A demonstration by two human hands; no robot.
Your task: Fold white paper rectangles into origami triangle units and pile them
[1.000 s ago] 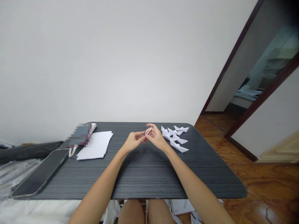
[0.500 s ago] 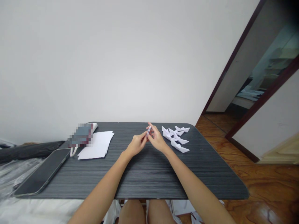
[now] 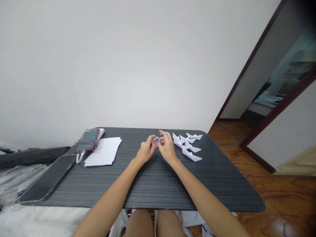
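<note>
Between my two hands, just above the middle of the dark table (image 3: pixel 103 187), is a small piece of folded white paper (image 3: pixel 156 141). My left hand (image 3: pixel 146 149) pinches its left side with thumb and fingers. On the other side my right hand (image 3: pixel 166 146) grips it too, with the index finger raised off the paper. Fingers cover much of its shape. Several white paper boats (image 3: pixel 187 144) lie grouped on the table to the right of my right hand. Off to the left rests a stack of white paper sheets (image 3: pixel 103 153).
A phone (image 3: pixel 48 179) lies along the table's left edge. Behind it, a blurred-out object (image 3: pixel 87 141) with a white strap partly covers the paper stack. A white wall (image 3: pixel 153 65) rises behind the table, and a doorway (image 3: pixel 256 82) opens at right.
The folded paper has turned from a narrow edge-on view to showing a wider, peaked face. My hands have shifted slightly around it, and the view has moved a little.
</note>
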